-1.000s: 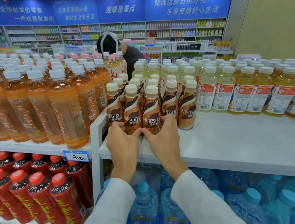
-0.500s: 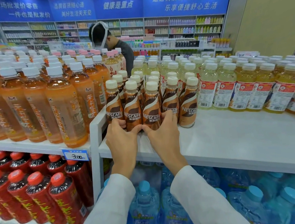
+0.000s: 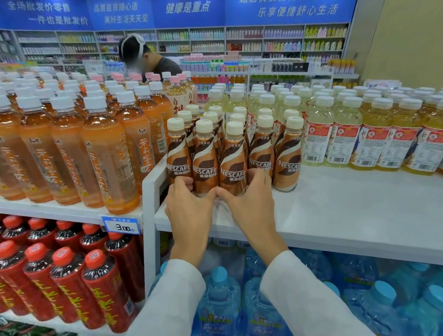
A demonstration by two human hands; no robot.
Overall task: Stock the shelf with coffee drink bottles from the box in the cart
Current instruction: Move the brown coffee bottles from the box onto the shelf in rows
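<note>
Several brown coffee drink bottles point(image 3: 232, 161) with cream caps stand in rows at the left end of the white shelf point(image 3: 339, 211). My left hand point(image 3: 189, 208) is wrapped around the bases of the two front left bottles. My right hand point(image 3: 250, 200) is wrapped around the bases of the third and fourth front bottles. My thumbs touch in the middle. The fifth front bottle point(image 3: 287, 156) stands free to the right of my right hand. The box and the cart are out of view.
Orange tea bottles point(image 3: 107, 156) fill the shelf to the left, behind a white divider point(image 3: 150, 190). Yellow drink bottles point(image 3: 372, 133) stand at the back right. Red-capped bottles point(image 3: 64, 283) and blue water jugs point(image 3: 222, 307) sit below. A person stands behind the display.
Both hands have pushed the front coffee bottles a little farther back on the shelf. The camera has come closer.
</note>
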